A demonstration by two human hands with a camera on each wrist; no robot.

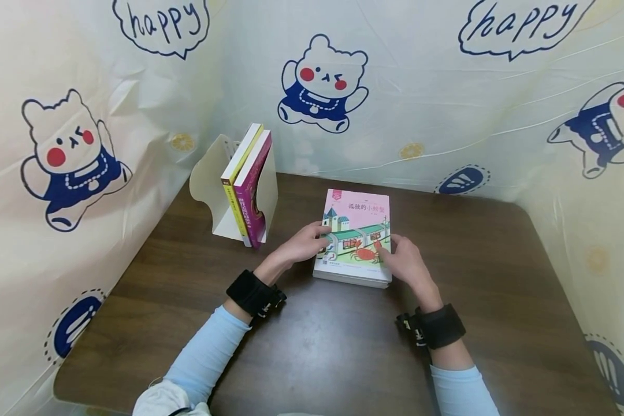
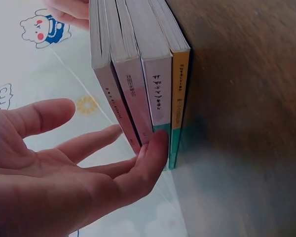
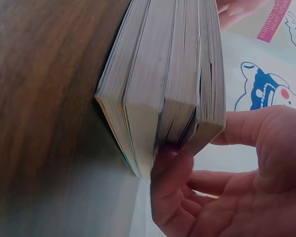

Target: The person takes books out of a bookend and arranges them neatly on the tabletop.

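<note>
A stack of several books lies flat on the desk, topped by a pink and green picture-cover book (image 1: 355, 228) with a red crab. At its left side, my left hand (image 1: 304, 242) touches the spines (image 2: 155, 89) with its fingertips; the thumb stands apart from the books in the left wrist view. On the opposite side my right hand (image 1: 404, 260) pinches the top book, thumb over its cover. In the right wrist view a curled fingertip (image 3: 175, 160) of that hand presses into the page edges (image 3: 187, 89), close under the top book.
Left of the stack, a cream book stand (image 1: 215, 190) holds a yellow book (image 1: 236, 199) and a purple book (image 1: 251, 196) upright. The brown wooden desk (image 1: 312, 352) is bordered at the back and sides by a printed curtain (image 1: 421, 104).
</note>
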